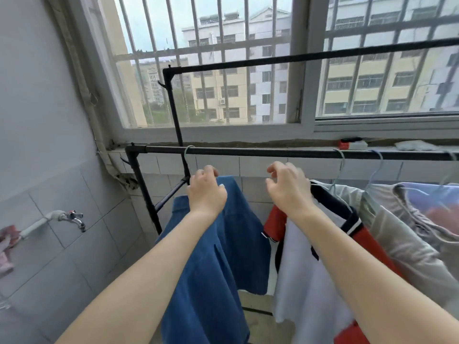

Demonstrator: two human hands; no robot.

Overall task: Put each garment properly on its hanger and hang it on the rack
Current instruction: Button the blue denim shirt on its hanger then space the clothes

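A blue garment (218, 256) hangs from a pale hanger whose hook (188, 155) sits on the lower black rack bar (260, 153). My left hand (206, 192) rests on the top of the blue garment, fingers curled over its shoulder. My right hand (288, 187) hovers to the right of it with fingers apart, holding nothing, just above a white, red and navy garment (313, 256) on its own hanger (340, 167). A beige garment (407, 234) hangs further right.
A higher black rack bar (298, 57) runs in front of the barred window (223, 70). A tap (74, 218) sticks out of the tiled wall at left, with pink cloth (6, 247) at the left edge. More clothing (437, 202) hangs at far right.
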